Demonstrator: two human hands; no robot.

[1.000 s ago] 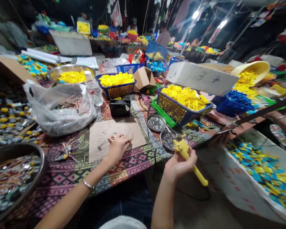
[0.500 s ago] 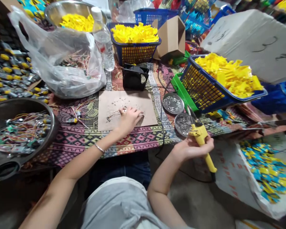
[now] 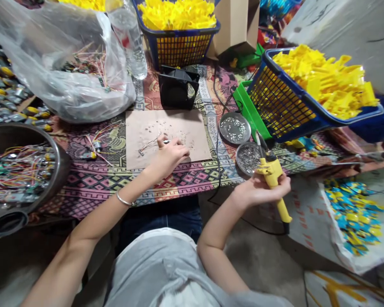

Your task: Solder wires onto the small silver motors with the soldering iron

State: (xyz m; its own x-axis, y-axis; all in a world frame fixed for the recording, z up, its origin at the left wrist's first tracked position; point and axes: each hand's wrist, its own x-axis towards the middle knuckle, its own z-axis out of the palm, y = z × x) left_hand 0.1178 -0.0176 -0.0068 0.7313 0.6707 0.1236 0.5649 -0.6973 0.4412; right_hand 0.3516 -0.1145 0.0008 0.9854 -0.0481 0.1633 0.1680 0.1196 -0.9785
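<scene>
our thin, plain silver bracelet on the wrist behind our left hand, our soft grey top nearer us than both grips, its pale curved edge, gathered folds at its front, our dark blue jeans with a lighter seam

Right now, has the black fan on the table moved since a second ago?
No. The whole view has shifted, but the black fan still stands just beyond the far edge of the brown sheet, as before.
</scene>
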